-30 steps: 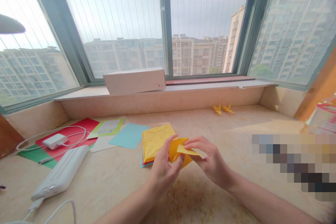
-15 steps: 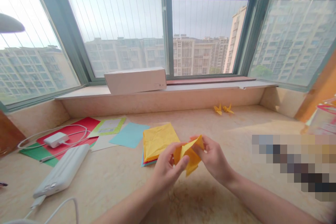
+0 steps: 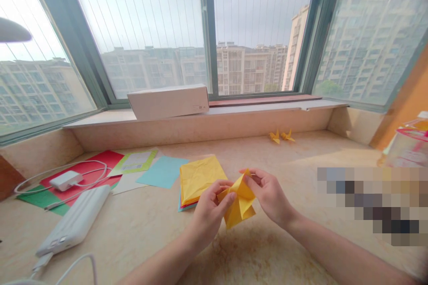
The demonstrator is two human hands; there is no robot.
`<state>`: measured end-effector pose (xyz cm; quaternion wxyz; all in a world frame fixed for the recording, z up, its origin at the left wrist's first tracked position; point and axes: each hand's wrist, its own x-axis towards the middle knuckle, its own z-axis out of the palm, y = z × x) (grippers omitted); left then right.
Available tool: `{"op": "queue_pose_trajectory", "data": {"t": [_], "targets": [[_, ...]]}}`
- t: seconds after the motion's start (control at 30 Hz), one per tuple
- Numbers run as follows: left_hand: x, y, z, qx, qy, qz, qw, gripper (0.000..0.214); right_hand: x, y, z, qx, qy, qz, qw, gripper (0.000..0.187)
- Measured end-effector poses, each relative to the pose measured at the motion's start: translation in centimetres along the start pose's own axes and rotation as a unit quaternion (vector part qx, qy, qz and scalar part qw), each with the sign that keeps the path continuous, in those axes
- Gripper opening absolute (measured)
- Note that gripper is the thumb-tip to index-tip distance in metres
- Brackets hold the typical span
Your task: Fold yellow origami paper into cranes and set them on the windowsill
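A partly folded sheet of yellow origami paper (image 3: 239, 207) is held up off the stone surface between both hands. My left hand (image 3: 211, 207) pinches its left side, thumb in front and fingers behind. At the upper right corner, my right hand (image 3: 269, 193) grips a raised flap between thumb and fingers. Several creased layers fan out, and the lower part hangs loose. Just behind my left hand lies a stack of paper squares (image 3: 200, 178), yellow on top, with red and blue edges underneath. Two small yellow paper cranes (image 3: 281, 136) stand farther back.
At left are a white power bank (image 3: 75, 220), a charger plug (image 3: 66, 180) with looping cable, and red, green and light blue sheets (image 3: 163, 172). A white box (image 3: 169, 101) rests on the window ledge. A clear container (image 3: 408, 142) stands at far right; a pixelated patch covers the area below it.
The yellow paper has turned in my hands, so its lower layers now spread more to the front. My right hand has shifted slightly up its flap. The whole view has drifted slightly.
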<state>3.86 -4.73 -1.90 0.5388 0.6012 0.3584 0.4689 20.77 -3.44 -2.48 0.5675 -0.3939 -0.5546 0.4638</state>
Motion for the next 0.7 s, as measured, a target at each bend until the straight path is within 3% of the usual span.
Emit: {"op": "queue_pose_trajectory", "data": {"t": [0.4,0.7], "targets": [[0.32,-0.07,-0.21,-0.009,-0.009,-0.002,1.000,0.031,0.10,-0.45,-0.01,0.027,-0.004,0.008,1.000,0.040],[-0.21,0.36,-0.05,0.028,-0.070,-0.002,0.997,0.043,0.14,-0.17,-0.03,0.011,-0.027,-0.021,0.999,0.027]]}}
